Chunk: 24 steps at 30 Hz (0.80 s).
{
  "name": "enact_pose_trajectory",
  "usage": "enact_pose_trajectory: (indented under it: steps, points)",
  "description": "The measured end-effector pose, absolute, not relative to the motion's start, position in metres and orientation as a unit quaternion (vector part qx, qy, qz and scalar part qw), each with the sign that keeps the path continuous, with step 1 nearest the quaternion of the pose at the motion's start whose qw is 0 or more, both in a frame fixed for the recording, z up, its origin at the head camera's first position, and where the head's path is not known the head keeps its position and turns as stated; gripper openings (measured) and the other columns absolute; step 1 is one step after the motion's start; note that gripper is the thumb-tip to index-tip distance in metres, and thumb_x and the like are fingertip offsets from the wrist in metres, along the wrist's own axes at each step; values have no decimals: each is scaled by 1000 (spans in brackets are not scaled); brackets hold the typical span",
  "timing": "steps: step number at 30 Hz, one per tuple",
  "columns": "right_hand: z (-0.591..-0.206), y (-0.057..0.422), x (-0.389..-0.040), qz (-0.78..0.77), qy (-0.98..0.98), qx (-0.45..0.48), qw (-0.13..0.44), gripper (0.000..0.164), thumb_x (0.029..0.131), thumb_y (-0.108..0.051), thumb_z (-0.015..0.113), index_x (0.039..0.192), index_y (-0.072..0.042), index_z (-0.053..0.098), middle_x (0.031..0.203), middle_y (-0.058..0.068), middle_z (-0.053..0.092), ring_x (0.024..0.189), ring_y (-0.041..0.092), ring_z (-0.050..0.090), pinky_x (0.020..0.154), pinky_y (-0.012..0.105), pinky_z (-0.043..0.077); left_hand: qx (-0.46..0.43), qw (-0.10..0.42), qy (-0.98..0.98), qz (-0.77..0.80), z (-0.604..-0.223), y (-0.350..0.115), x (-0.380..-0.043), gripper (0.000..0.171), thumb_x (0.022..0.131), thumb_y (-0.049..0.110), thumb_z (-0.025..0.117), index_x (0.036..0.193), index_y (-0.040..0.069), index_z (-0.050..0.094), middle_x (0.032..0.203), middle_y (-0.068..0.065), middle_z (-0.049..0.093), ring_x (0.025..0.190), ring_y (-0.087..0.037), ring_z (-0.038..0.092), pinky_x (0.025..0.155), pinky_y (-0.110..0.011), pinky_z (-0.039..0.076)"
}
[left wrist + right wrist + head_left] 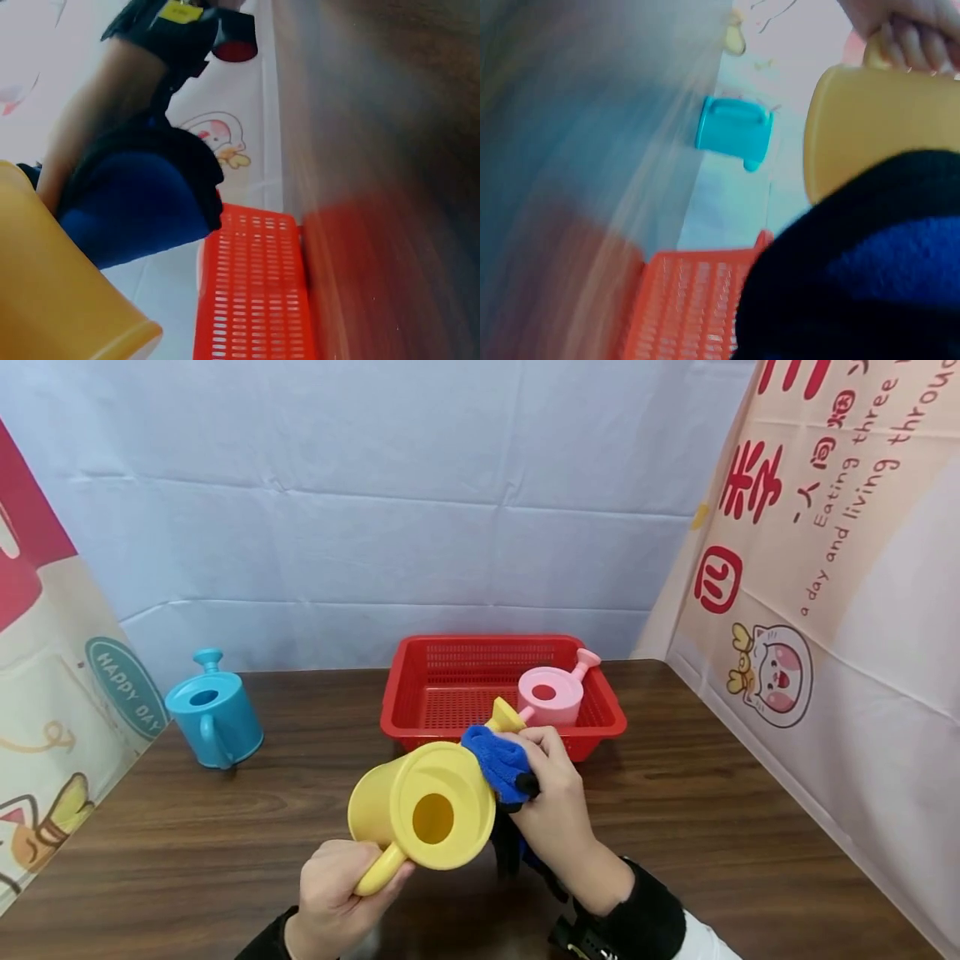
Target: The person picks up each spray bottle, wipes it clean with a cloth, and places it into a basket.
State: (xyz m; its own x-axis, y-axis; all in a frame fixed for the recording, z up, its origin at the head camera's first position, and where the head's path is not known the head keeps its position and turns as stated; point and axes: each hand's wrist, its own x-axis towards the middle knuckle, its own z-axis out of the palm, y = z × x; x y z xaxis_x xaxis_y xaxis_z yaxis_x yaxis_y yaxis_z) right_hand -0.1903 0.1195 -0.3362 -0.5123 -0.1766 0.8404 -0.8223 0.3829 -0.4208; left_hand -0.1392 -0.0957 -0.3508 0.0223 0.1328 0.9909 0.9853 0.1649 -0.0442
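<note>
My left hand (pixel 341 889) grips the handle of a yellow watering can (pixel 450 789), which is held tilted above the table with its round opening facing me. In my right hand (pixel 551 802) is a blue cloth (pixel 498 764) with black edging, pressed against the can's spout side just below its yellow spout head. The cloth hangs down below that hand and hides part of the spout. In the right wrist view, the left hand's fingers (pixel 915 45) curl round the handle of the can.
Behind the can stands a red basket (pixel 450 727) with a pink watering can (pixel 551 693) in its right side. A blue watering can (pixel 217 714) stands at the left on the brown wooden table (pixel 300 802). Printed cloths (pixel 780 693) hang at both sides.
</note>
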Motion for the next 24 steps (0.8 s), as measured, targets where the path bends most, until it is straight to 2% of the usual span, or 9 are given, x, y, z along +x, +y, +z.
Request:
enact_pose_trajectory:
  steps: [2,5,8,11,15,18,24]
  points:
    - [-337,118,-189,463,-753,330,331,40,71,5,77,107,-2,64,97,7,52,93,18,56,86,23,47,-482,520,-573,-411,-350,-96,-139,39,89,13,64,58,5,41,55,4,30,46,-4,30,45,-11,23]
    - [-338,118,-189,489,-750,335,294,38,71,6,76,105,-4,64,98,4,53,94,17,55,84,26,48,-453,521,-592,-417,-350,-96,-137,39,89,16,64,59,6,41,55,4,28,46,-5,30,45,-11,23]
    - [-337,119,-190,489,-753,341,279,38,70,7,77,105,-4,63,98,3,54,94,16,56,83,28,49,-435,517,-603,-424,-352,-96,-135,38,89,18,65,61,6,42,55,4,28,46,-5,31,45,-11,23]
    - [-335,122,-192,439,-769,341,317,41,68,5,79,105,-3,63,98,5,54,92,17,57,81,30,50,-434,510,-608,-426,-353,-96,-135,37,89,18,65,62,6,43,56,4,28,46,-5,32,45,-11,23]
    - [-331,127,-196,353,-779,312,415,49,62,4,83,107,-1,63,96,10,53,87,22,59,78,39,52,-430,506,-615,-425,-355,-95,-134,37,90,19,64,62,7,42,56,4,27,46,-4,31,45,-11,23]
    - [-331,126,-197,348,-774,296,438,51,60,5,83,107,0,63,96,12,52,86,24,60,78,42,52,-422,503,-621,-428,-356,-94,-133,36,90,20,63,63,7,42,56,4,26,46,-4,30,45,-11,23]
    - [-338,118,-194,431,-770,322,343,42,68,1,81,105,-2,63,97,6,53,94,18,56,82,32,50,-393,495,-635,-444,-361,-95,-132,35,89,22,64,63,8,45,55,5,29,46,-4,31,43,-11,24]
